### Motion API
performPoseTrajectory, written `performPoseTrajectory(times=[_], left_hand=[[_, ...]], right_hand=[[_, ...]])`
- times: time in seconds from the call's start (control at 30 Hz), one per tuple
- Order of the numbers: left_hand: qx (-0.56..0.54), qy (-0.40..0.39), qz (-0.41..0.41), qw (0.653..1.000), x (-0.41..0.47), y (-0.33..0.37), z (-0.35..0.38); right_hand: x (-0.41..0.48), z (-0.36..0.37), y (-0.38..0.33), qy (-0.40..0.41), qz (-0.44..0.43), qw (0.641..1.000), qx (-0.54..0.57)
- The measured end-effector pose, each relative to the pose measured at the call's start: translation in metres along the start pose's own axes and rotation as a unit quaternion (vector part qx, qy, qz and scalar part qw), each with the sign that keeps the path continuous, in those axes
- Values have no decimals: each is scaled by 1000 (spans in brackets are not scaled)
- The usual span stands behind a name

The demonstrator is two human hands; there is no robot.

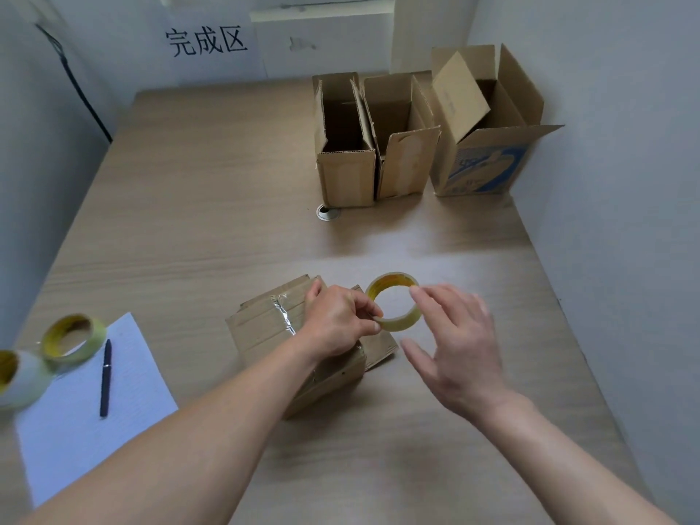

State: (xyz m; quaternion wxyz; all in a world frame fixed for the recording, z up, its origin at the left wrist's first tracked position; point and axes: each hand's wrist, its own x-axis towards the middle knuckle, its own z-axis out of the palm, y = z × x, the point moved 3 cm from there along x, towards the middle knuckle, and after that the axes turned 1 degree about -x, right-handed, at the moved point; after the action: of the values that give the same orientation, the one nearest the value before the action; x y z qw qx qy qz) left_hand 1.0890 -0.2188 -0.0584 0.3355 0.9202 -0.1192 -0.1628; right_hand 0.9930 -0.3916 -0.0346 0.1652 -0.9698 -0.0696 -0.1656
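Over the taped box (261,329), left hand (337,320) pinches the tape roll (402,324), hole tilted up; right hand (458,350) spreads loose. Far boxes (346,174) gape open.

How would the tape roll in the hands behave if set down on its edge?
The tape roll is a thin hollow ring, so probably light and stiff. Round, it would likely roll on the smooth table. Its glossy band may feel slippery.

Left hand (337,320) and right hand (454,350) are appearing bare, and both forearms are showing uncovered as far as the view's lower edge.
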Motion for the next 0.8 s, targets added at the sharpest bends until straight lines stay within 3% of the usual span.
performPoseTrajectory(times=[0.07, 0.13, 0.23, 0.47, 0.6, 0.7, 0.8], left_hand=[[3, 3, 6, 1000, -1, 1, -1], [-7, -1, 11, 1000, -3, 0, -3], [-28, -2, 17, 999, -6, 1, -6], [37, 13, 73, 997, -18, 0, -7], [97, -24, 133, 986, -24, -7, -9], [159, -31, 159, 974, -25, -6, -5], [200, -19, 155, 967, -25, -6, -1]], right_hand=[[32, 3, -20, -56, -44, 997, -29], [48, 18, -23, -167, -57, 983, -51], [53, 31, -20, -274, -34, 961, 22], [61, 51, -16, -369, 21, 928, 46], [65, 62, -11, -417, 86, 901, 80], [69, 65, -17, -416, 66, 905, 51], [73, 66, -14, -378, 3, 924, -61]])
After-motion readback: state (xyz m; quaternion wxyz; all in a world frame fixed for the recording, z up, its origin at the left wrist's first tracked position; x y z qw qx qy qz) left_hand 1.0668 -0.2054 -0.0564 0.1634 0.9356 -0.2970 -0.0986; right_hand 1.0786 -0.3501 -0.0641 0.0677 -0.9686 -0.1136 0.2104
